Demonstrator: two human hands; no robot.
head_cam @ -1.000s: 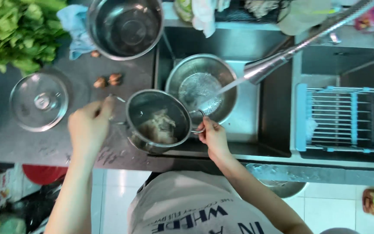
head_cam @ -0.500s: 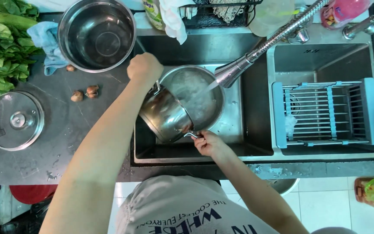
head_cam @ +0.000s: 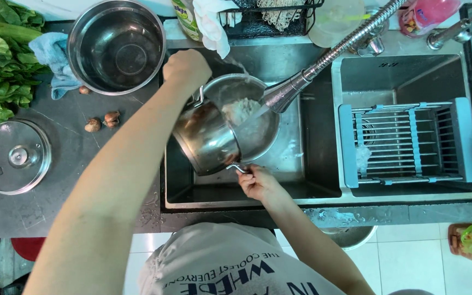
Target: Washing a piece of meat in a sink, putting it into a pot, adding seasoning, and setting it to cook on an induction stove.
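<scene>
I hold a steel pot (head_cam: 206,139) tipped on its side over the left sink basin (head_cam: 301,180). My left hand (head_cam: 186,68) grips its far handle and my right hand (head_cam: 258,183) grips the near handle. The pot's mouth faces a steel bowl (head_cam: 260,131) in the basin, and pale, wet food (head_cam: 240,111) shows at the bowl's rim. The pull-out tap head (head_cam: 282,94) hangs over the bowl with water running from it.
A large steel bowl (head_cam: 116,46), a blue cloth (head_cam: 50,54), leafy greens (head_cam: 1,60), small mushrooms (head_cam: 102,121) and a glass lid (head_cam: 12,157) lie on the dark counter at left. The right basin holds a blue drying rack (head_cam: 405,145). Bottles stand behind the sink.
The pot was upright on the counter edge a second ago. I lifted it over the basin and tilted it steeply toward the bowl; the food now shows at the bowl.
</scene>
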